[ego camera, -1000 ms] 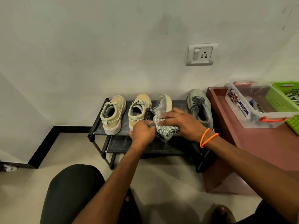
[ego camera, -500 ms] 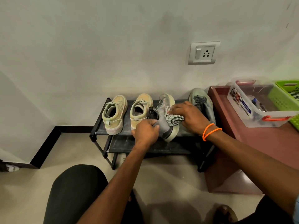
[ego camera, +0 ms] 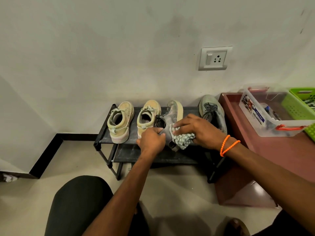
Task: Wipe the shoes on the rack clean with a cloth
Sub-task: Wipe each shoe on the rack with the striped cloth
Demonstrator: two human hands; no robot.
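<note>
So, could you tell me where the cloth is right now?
Mid-frame in the head view, the checked cloth lies under the right hand, pressed on the tilted grey shoe gripped by the left hand.

A grey wall socket with a switch sits on the pale wall, above and to the right of the fingers; a dark red low table stands right of the fingers, carrying a clear plastic box with an orange latch and, touching it on the far right, a green basket; black skirting runs along the floor, left of and below the fingers.
</note>
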